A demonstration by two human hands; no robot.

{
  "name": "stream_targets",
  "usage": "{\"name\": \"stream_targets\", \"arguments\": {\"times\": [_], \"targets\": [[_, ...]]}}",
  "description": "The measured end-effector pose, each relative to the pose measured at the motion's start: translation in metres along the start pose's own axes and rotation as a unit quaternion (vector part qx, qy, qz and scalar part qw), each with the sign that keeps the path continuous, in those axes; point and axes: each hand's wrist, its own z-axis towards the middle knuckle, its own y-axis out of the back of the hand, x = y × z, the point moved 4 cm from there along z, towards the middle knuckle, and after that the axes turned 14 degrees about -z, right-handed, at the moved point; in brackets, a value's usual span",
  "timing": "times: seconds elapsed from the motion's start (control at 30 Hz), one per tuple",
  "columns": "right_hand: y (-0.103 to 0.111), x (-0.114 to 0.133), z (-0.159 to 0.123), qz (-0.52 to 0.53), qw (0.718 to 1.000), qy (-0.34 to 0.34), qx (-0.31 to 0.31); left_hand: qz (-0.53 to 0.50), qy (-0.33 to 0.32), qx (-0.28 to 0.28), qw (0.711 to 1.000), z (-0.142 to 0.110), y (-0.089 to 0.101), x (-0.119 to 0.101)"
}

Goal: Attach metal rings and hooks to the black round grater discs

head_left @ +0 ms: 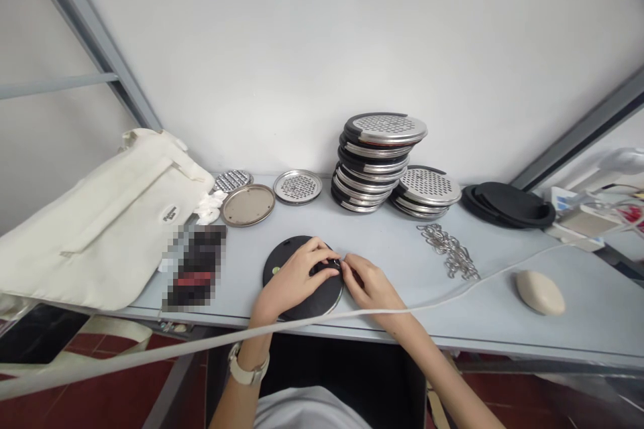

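Note:
A round black disc (pixel 302 298) with a thin metal rim lies flat near the front edge of the table. My left hand (pixel 306 275) rests over it, its fingers bent and closed at the disc's right side. A small shiny bit shows by those fingertips, too small to name. At the same edge my right hand (pixel 366 279) has thumb and fingers pinched together; what is between them is hidden. To the right lies a heap of small metal wire clips (pixel 449 251), apart from both hands.
Behind stand a tall stack of perforated metal discs with black rims (pixel 372 167) and a lower stack (pixel 427 188). Black covers (pixel 513 204) lie at right, near a beige oval object (pixel 541 292). A white cable (pixel 362 314) crosses in front. A cream bag (pixel 111 234) sits left.

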Motion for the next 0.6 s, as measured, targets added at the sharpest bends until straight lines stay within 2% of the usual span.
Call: {"name": "stream_targets", "arguments": {"times": [0.6], "targets": [[-0.0001,-0.0001,0.0001,0.009,1.000,-0.004,0.003,-0.001,-0.007,0.001,1.000,-0.0002,-0.0004,-0.0007]]}}
